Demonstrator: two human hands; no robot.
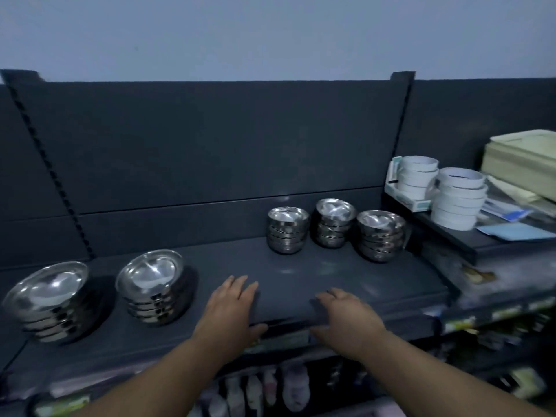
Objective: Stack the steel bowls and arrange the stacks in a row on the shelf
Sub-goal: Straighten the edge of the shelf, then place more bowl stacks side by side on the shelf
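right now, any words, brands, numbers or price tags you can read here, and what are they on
No text can be read in this view.
On the price strip along the front edge of the shelf: blurred, unreadable.
On the labels of the lower right shelf edge: blurred, unreadable.
On the box under the white tape rolls: print too small to read.
On the steel bowl stacks: no marking shows.

We note a dark raised ledge [448,239] at the right. At its left end stand two stacks of white tape rolls. The rear stack [416,176] sits on a pale box [406,198]. The front stack [458,201] is just beside it, at the ledge's front edge. A blue sheet [511,231] lies flat near the front stack. Cream trays [523,164] are piled at the back right. Below, pale hanging goods [290,383] are too blurred to identify.
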